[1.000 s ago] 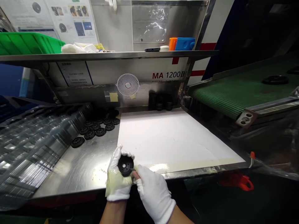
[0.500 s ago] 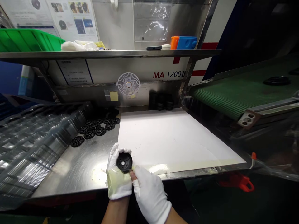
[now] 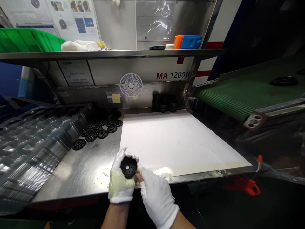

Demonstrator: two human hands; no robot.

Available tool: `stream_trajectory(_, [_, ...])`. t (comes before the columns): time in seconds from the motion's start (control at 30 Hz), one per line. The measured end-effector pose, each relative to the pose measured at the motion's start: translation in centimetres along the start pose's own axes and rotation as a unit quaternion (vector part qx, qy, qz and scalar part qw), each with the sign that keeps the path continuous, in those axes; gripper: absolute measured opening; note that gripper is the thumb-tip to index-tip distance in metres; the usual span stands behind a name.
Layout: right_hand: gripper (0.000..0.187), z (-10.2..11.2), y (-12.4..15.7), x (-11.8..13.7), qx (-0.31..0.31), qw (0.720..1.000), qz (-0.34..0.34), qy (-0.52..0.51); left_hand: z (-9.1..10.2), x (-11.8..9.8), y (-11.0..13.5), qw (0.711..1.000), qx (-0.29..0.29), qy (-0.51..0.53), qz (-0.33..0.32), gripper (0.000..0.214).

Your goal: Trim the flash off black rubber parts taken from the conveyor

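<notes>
Through the head camera I have the black disc (image 3: 131, 168) cradled in the white-gloved left hand (image 3: 121, 181), its fingers curled around the rim, above the front of the steel table (image 3: 78, 176) by the near left corner of the white sheet (image 3: 178, 140). My right hand (image 3: 157, 197) sits at the disc's lower right edge, thumb and forefinger brought close together, though I cannot tell whether they pinch anything. Farther back on the left I see more black discs (image 3: 97, 128) beside the clear trays (image 3: 35, 152).
</notes>
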State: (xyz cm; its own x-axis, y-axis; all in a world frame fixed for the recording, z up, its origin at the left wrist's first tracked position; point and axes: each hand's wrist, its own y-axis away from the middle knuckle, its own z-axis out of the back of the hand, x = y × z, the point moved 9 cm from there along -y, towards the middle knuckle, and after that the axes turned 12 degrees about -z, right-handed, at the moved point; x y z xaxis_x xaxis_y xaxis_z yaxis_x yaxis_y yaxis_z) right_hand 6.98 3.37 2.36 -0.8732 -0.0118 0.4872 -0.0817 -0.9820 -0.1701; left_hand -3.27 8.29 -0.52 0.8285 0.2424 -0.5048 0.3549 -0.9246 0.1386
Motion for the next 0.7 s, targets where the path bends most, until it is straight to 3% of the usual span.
stream_trajectory(0.13, [0.025,0.2,0.1,0.5,-0.003,1.000,0.004,-0.018,-0.5,-0.7,0.2,0.999,0.002,-0.003,-0.041,0.022])
stream_trajectory(0.33, [0.024,0.8,-0.7,-0.8,-0.010,1.000,0.002,0.008,-0.5,0.8,0.9,0.996,0.033,-0.009,0.080,0.035])
stream_trajectory(0.57, [0.027,0.5,-0.2,-1.4,-0.013,1.000,-0.018,0.007,-0.2,0.7,0.4,0.999,0.018,-0.016,0.036,0.024])
stream_trajectory(0.7, [0.028,0.4,-0.4,-1.6,0.007,1.000,-0.029,0.001,-0.2,1.2,0.4,0.998,0.023,-0.012,0.063,0.021])
